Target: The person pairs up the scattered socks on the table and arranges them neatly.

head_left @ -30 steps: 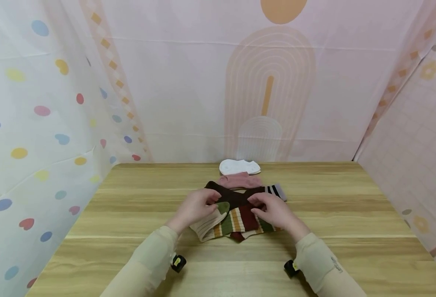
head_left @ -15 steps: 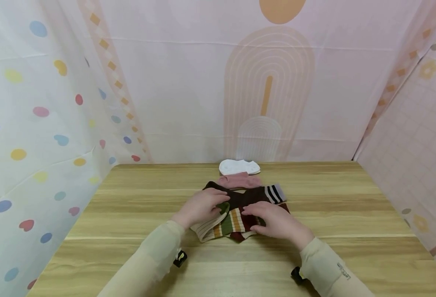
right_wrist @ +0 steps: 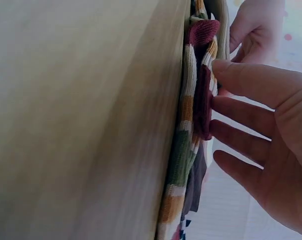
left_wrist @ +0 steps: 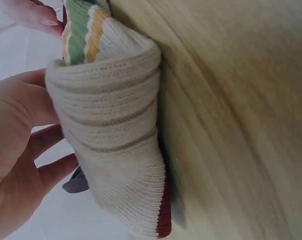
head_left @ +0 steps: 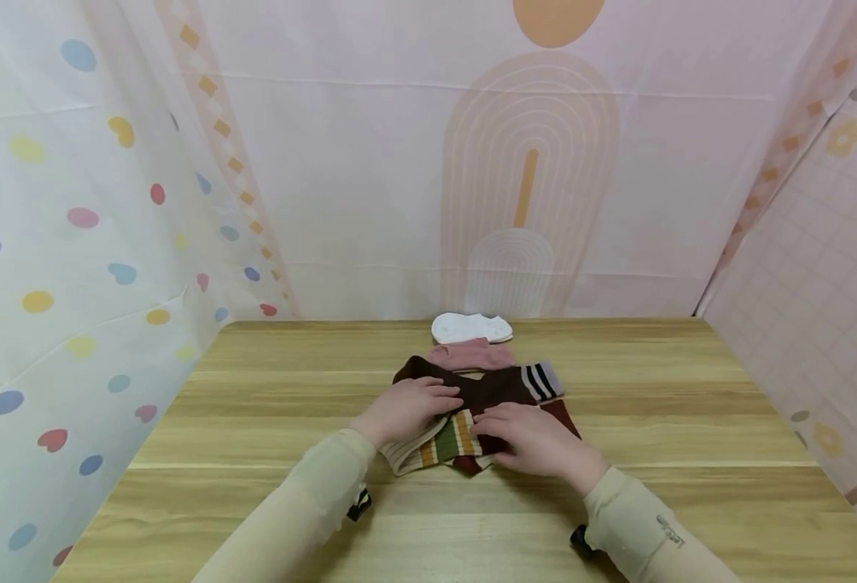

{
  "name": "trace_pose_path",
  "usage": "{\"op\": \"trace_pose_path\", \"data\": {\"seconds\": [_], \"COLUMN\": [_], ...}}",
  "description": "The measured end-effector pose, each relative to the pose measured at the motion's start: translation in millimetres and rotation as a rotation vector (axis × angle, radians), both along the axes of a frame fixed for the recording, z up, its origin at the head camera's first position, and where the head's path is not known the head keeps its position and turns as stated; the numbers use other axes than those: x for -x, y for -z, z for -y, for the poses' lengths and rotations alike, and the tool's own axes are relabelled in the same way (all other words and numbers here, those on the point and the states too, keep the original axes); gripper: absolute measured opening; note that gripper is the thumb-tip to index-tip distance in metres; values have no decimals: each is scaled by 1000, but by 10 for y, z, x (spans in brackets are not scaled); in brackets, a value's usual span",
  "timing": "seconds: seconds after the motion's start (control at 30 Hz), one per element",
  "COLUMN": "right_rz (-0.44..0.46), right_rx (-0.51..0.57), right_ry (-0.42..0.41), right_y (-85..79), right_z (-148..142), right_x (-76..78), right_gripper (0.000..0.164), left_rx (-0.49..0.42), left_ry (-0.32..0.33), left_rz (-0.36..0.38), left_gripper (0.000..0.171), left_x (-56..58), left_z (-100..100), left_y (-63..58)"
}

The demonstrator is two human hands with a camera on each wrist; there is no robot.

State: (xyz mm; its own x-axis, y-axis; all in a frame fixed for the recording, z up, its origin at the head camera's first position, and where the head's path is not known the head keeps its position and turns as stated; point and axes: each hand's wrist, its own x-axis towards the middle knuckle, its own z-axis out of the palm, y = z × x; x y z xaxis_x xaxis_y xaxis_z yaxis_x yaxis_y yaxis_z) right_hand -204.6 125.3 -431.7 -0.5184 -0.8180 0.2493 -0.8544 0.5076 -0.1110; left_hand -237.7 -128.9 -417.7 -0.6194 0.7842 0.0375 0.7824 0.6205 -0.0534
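Observation:
A striped ribbed sock (head_left: 446, 444) in cream, green, orange and dark red lies folded near the middle of the table. My left hand (head_left: 408, 411) rests on its left part, fingers fairly straight. The left wrist view has that hand (left_wrist: 21, 135) beside the sock's cream section (left_wrist: 111, 115). Over the dark red end lies my right hand (head_left: 534, 441), palm down. In the right wrist view, the extended fingertips touch the dark red cuff (right_wrist: 203, 102), and more striped fabric (right_wrist: 180, 155) sits beneath. Just behind is a dark brown sock (head_left: 497, 387) with a grey, black-striped cuff.
Pink socks (head_left: 472, 354) and white low-cut socks (head_left: 468, 328) are laid in a row behind the brown one, toward the back edge of the wooden table (head_left: 290, 389). Patterned cloth hangings (head_left: 370, 186) surround the back and sides.
The left hand has slid slightly right and flattened over the green part of the striped sock. From the brown sock, the right hand has come nearer and down onto the dark red end.

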Motion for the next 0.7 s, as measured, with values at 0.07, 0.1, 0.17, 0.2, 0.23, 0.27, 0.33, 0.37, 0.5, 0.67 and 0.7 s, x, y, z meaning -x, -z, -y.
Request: {"op": "trace_pose_path", "data": {"seconds": [0.07, 0.1, 0.17, 0.2, 0.23, 0.27, 0.33, 0.37, 0.5, 0.67, 0.7], "right_rz": [-2, -5, -15, -17, -20, -22, -29, -30, -41, -63, -66], "right_rx": [-24, -35, -54, -59, -65, -70, -81, -84, -105, -108, -104], "right_ry": [7, 10, 13, 15, 18, 20, 25, 28, 49, 59, 57], "right_y": [-8, -12, -18, -22, -26, -27, -24, -22, 0, 26, 27], "right_z": [14, 23, 39, 49, 60, 71, 96, 107, 140, 149, 150], "right_x": [-3, -3, -3, -1, 0, 4, 12, 17, 43, 72, 75], "right_gripper": [40, 40, 40, 40, 39, 39, 39, 38, 38, 38, 37], "left_rx": [10, 9, -7, -20, -31, -46, -68, -76, -98, -140, -150], "left_ry": [7, 10, 26, 38, 47, 55, 66, 66, 58, 53, 52], "left_rz": [-5, -8, -18, -28, -41, -57, -87, -99, -127, -125, -124], "left_gripper": [37, 36, 32, 30, 27, 24, 19, 17, 13, 17, 18], "left_x": [6, 11, 24, 32, 41, 48, 61, 64, 71, 85, 90], "left_z": [-13, -17, -26, -30, -34, -37, -41, -43, -40, -19, -11], "left_y": [15, 22, 36, 42, 49, 55, 65, 69, 80, 84, 86]}}
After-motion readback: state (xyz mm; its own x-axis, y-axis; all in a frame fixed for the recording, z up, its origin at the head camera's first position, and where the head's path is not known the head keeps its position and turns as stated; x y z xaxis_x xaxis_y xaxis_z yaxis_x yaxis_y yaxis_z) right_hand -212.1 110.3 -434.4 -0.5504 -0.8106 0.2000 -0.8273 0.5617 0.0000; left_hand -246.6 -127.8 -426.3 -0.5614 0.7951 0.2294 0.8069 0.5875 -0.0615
